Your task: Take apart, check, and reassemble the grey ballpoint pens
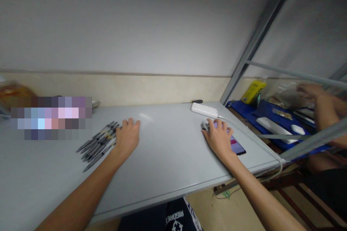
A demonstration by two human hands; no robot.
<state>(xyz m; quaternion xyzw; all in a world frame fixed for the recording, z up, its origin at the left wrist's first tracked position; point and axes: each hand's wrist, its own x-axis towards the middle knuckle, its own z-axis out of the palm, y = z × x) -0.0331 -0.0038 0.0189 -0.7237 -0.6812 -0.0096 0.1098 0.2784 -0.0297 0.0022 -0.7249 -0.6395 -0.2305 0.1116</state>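
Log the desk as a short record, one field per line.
Left hand: palm down, at the right edge of the pens; grip unclear
Right hand: palm down, partly covering the lit phone; grip unclear
Pens: several, loosely bunched on the table
Far edge: screwdriver, behind the white device with a cable

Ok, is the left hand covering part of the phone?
No, the right hand partly covers the phone, while the left hand is by the pens.
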